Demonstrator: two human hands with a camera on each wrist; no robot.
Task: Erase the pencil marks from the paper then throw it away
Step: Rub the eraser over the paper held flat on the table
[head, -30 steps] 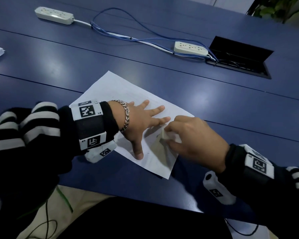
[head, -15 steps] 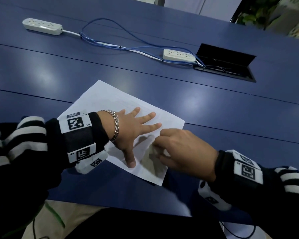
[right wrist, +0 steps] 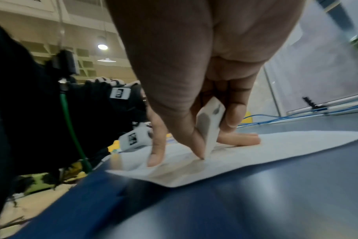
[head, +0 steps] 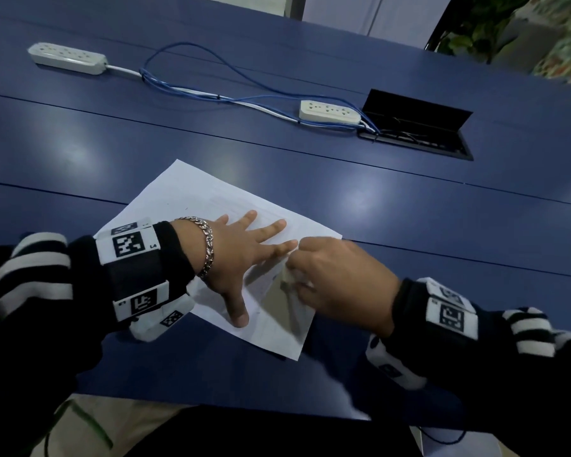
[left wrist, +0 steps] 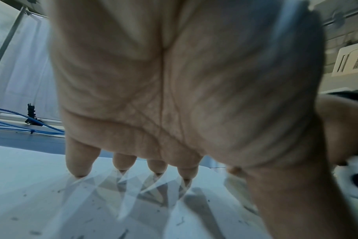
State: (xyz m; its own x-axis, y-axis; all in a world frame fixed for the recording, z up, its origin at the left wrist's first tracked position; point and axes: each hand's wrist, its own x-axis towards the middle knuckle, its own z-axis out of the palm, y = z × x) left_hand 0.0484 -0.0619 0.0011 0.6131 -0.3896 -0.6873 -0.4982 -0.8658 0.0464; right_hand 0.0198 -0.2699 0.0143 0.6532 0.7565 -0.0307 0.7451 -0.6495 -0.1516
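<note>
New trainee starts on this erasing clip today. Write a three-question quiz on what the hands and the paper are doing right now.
1. True or false: the left hand lies flat on the paper with its fingers spread.
2. Multiple choice: what does the right hand pinch? A) a pencil B) a white eraser C) a crumpled sheet
3. Fill in: the eraser's lower edge touches the ____.

Key
1. True. The fingertips press on the sheet, which lies on the blue table.
2. B. The thumb and fingers grip it, tilted, with grey smudges on its face.
3. Paper. Dark crumbs lie scattered on the sheet.
</note>
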